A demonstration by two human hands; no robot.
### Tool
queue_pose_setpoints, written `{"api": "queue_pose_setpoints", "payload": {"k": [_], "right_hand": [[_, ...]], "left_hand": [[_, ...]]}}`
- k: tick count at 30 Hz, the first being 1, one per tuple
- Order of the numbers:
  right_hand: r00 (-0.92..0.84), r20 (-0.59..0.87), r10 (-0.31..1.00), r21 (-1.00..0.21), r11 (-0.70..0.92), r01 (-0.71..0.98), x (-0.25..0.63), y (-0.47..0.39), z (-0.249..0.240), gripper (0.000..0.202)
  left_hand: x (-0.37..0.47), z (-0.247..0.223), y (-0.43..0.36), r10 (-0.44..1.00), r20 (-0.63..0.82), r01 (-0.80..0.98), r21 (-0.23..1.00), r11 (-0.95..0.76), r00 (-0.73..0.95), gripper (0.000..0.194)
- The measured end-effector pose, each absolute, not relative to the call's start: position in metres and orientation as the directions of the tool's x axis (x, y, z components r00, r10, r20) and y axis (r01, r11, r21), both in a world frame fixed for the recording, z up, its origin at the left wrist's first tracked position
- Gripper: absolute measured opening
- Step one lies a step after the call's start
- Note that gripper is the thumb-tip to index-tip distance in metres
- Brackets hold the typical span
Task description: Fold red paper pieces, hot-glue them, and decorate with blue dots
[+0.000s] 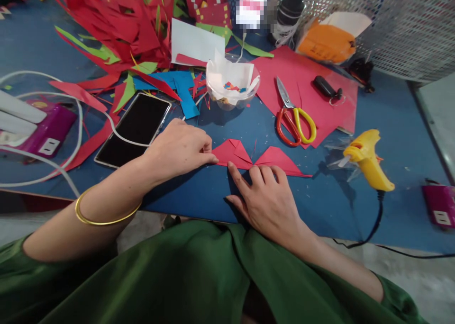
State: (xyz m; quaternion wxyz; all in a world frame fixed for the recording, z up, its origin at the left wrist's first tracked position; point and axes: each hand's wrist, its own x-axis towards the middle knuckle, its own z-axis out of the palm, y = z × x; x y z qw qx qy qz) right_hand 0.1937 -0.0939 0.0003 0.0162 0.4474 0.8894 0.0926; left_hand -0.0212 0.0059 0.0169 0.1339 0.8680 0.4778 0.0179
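Observation:
A folded piece of red paper (234,154) with two pointed wings lies on the blue table in front of me. At its left end, the thumb and curled fingers of my left hand (181,146) are closed on the paper's tip. My right hand (268,196) rests palm down at the lower edge, its fingers apart. Its index fingertip presses on the paper near the middle, and the other fingertips touch the right wing's bottom edge. Beyond the paper lie scissors (293,113) with one red and one yellow handle.
A phone (137,127) lies left, crossed by a white cable (80,120). Behind are a clear bowl (232,99), red and green paper scraps (124,30) and red sheets (280,77). At right stand a yellow glue gun (368,158) and a purple block (441,205).

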Motion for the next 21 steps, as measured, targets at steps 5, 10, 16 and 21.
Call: {"api": "queue_pose_setpoints", "payload": {"k": [5, 10, 16, 21], "right_hand": [[-0.599, 0.044, 0.800, 0.184, 0.583, 0.792, 0.193, -0.094, 0.001, 0.063], [-0.597, 0.051, 0.800, 0.203, 0.577, 0.791, 0.193, -0.094, 0.001, 0.063], [-0.595, 0.051, 0.802, 0.184, 0.578, 0.795, 0.193, -0.096, 0.001, 0.062], [-0.595, 0.053, 0.802, 0.199, 0.575, 0.794, 0.192, -0.095, 0.001, 0.061]], "left_hand": [[-0.037, 0.016, 0.007, 0.862, -0.084, 0.841, 0.286, -0.460, 0.500, 0.035], [-0.040, 0.017, 0.006, 0.859, -0.077, 0.840, 0.270, -0.471, 0.506, 0.035], [-0.049, 0.023, 0.004, 0.882, -0.116, 0.882, 0.183, -0.433, 0.457, 0.036], [-0.045, 0.035, -0.023, 0.927, 0.130, 0.935, -0.022, -0.353, 0.353, 0.032]]}}
